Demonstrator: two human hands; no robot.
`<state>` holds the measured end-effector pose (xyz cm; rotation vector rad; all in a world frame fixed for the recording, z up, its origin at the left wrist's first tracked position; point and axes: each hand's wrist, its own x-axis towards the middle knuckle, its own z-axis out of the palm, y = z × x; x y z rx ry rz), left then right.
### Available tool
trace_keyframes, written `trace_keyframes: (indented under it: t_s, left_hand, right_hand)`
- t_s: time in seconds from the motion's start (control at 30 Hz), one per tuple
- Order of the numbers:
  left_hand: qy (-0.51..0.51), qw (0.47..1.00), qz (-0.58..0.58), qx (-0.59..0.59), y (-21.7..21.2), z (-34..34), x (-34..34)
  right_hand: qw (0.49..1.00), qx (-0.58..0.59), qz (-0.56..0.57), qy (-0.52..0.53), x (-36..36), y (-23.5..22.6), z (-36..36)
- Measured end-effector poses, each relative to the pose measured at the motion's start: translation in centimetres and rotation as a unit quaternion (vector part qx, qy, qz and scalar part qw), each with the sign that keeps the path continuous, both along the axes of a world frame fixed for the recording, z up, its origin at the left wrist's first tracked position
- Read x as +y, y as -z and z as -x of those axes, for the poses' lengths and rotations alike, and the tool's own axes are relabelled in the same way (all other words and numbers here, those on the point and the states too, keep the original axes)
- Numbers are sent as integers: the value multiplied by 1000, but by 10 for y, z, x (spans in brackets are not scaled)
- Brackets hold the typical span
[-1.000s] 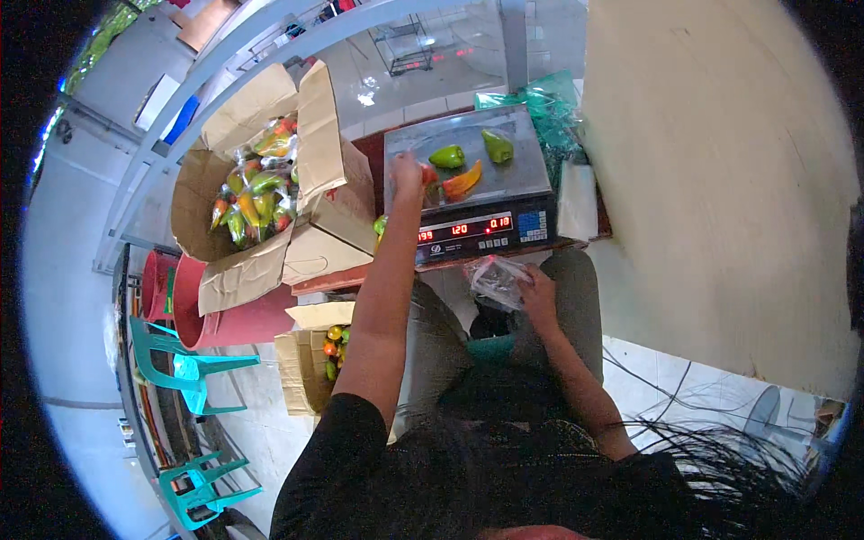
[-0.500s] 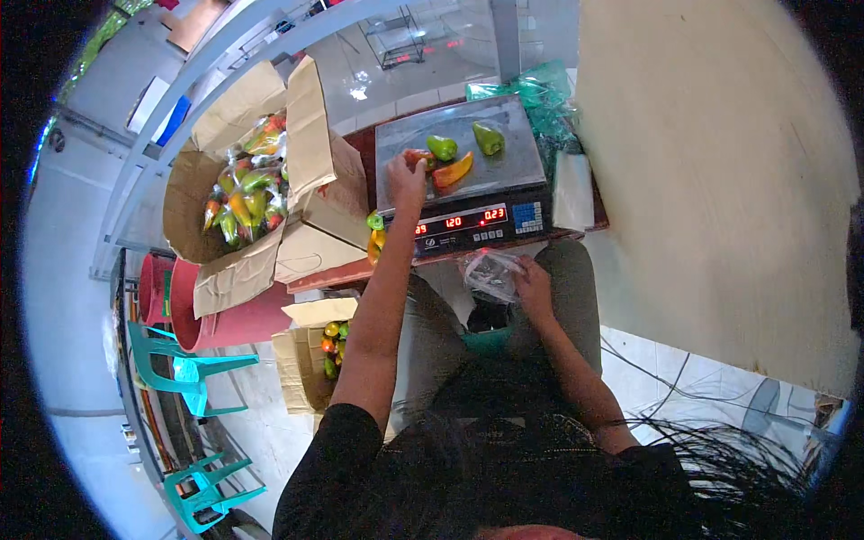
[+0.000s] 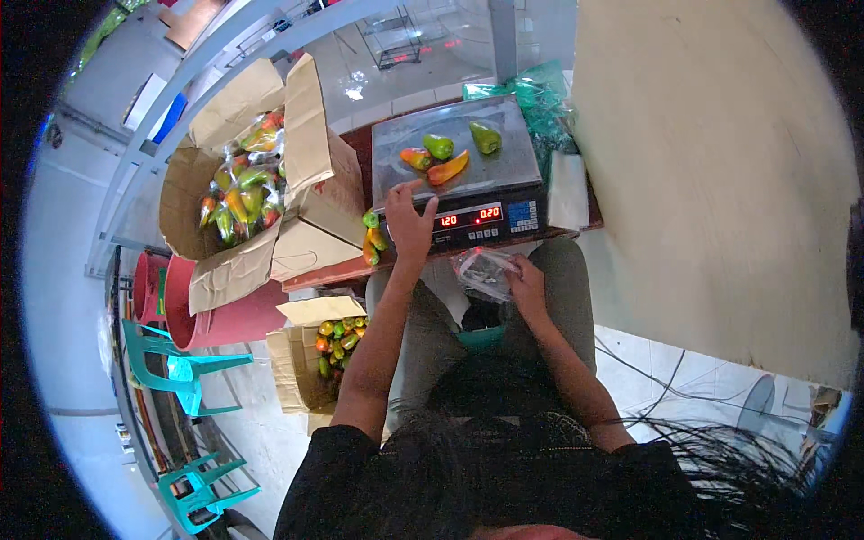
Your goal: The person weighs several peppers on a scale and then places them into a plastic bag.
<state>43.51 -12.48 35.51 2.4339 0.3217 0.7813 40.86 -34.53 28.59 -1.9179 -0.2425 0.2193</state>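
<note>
My left hand hovers over the near left edge of the weighing scale, its fingers apart and holding nothing. On the metal pan lie an orange-red pepper, a longer orange pepper, a green pepper and, farther right, another green pepper. A clear plastic bag is gripped in my right hand above my lap, in front of the scale's lit red display. A few green and orange peppers rest on the table beside the scale's left side.
At the left stands an open cardboard box full of bagged peppers. Below it, a smaller box holds loose peppers. Green plastic and a stack of clear bags lie right of the scale. A pale board rises at the right.
My left hand has let go of the orange-red pepper on the pan and drawn back toward me. The right hand still holds the bag, nearly unmoved.
</note>
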Motion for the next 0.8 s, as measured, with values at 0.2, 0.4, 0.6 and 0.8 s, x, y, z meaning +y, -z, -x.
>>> trace_keyframes:
  t_s: [0.2, 0.4, 0.6, 0.8]
  left_hand:
    - [-47, 998, -38, -11, 1, -11, -4]
    - [16, 989, -66, -128, -34, -20, -14]
    - [195, 966, 147, -79, -105, 14, -57]
    - [153, 985, -7, 78, -25, 76, -62]
  right_hand:
    - [1000, -16, 17, 12, -3, 18, -3]
    - [998, -51, -2, 19, -2, 19, -2]
    - [997, -76, -5, 0, -4, 6, 0]
    - [993, -113, 35, -30, -1, -6, 0]
